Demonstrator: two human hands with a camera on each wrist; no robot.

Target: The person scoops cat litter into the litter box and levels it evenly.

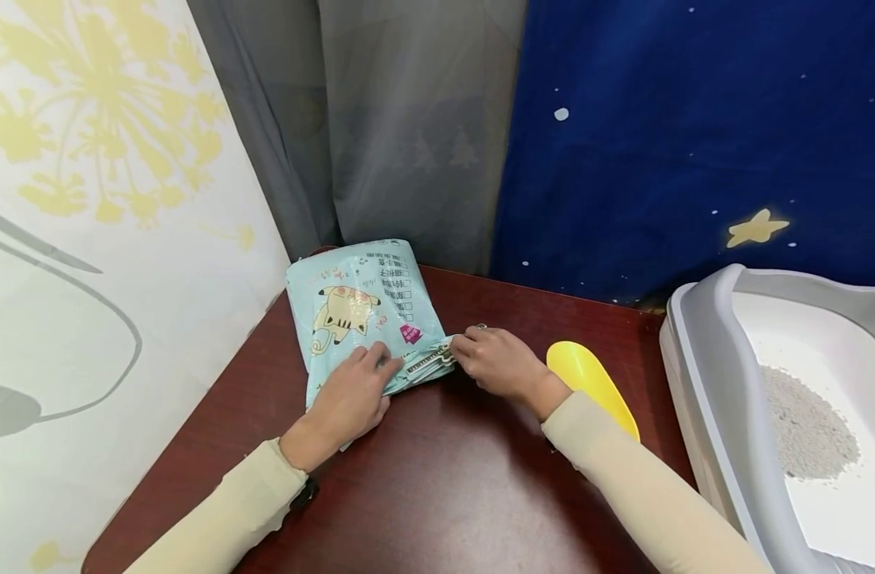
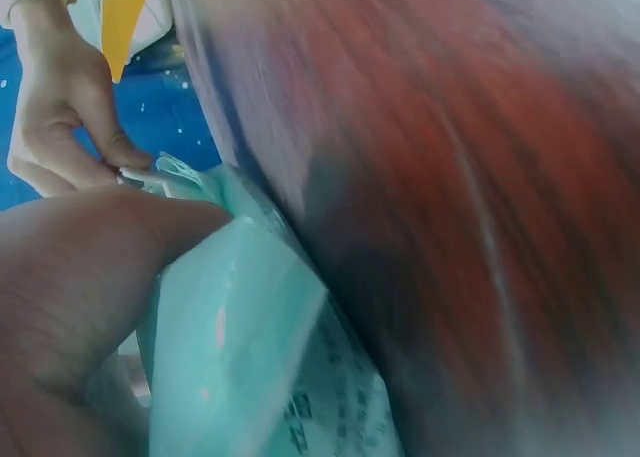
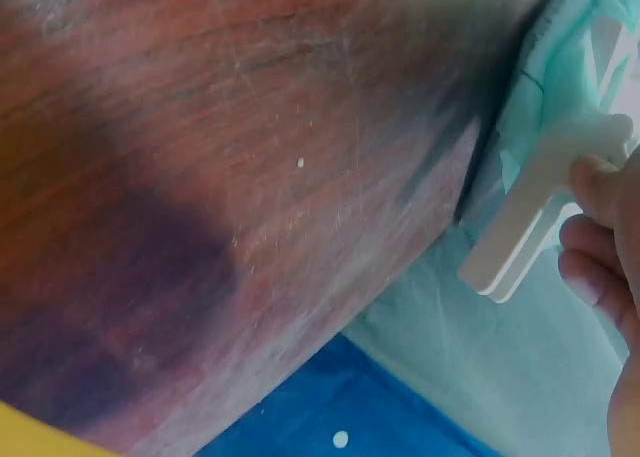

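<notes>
A light blue plastic bag [image 1: 351, 315] with a printed cat lies on the table, its near edge folded over. My left hand [image 1: 347, 399] grips that folded edge; in the left wrist view its thumb presses on the shiny bag [image 2: 235, 347]. At the fold's right end, my right hand [image 1: 498, 363] pinches a flat bag clip [image 1: 426, 363] with dark printed marks. From the right wrist, the pale clip [image 3: 530, 202] shows two parallel bars beside the bag's edge, held between thumb and fingers. How far the clip covers the fold is partly hidden.
On the dark red table [image 1: 437, 478], a yellow scoop [image 1: 588, 375] lies partly under the right forearm. A grey-rimmed litter box [image 1: 703, 399] with a heap of grey litter [image 1: 810, 430] stands at the right. Grey curtain [image 1: 416, 119] and blue starry cloth [image 1: 660, 143] hang behind.
</notes>
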